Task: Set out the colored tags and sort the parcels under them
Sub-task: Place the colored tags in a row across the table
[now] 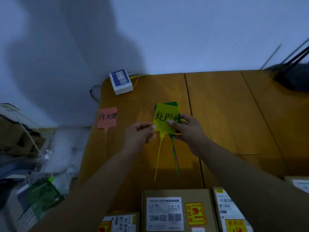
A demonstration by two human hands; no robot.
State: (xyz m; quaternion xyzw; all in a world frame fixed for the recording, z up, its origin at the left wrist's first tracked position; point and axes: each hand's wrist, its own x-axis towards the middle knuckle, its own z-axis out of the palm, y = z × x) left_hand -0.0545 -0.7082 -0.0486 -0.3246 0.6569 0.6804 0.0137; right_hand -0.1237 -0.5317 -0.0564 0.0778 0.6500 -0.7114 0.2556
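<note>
1. Nearest the camera, three cardboard parcels sit along the table's 6 o'clock edge — a small one (120, 222) at 7 o'clock, a large one (177, 213) with a white shipping label, and a third (232, 213) at 5 o'clock, cut off by the frame.
2. Both hands meet at table centre: the right hand (187, 129) is clamped on a fanned stack of tags, yellow tag (165, 118) on top, green tag (173, 104) peeking behind.
3. Left hand (138, 134) pinches the yellow tag's lower-left edge with fingertips.
4. Thin tag tails (175, 158) hang toward 6 o'clock.
5. Pink tag (107, 117) lies flat on the wooden table (217, 106) at 9 o'clock — apart from the hands.
6. White device (120, 82) rests at 11 o'clock.
</note>
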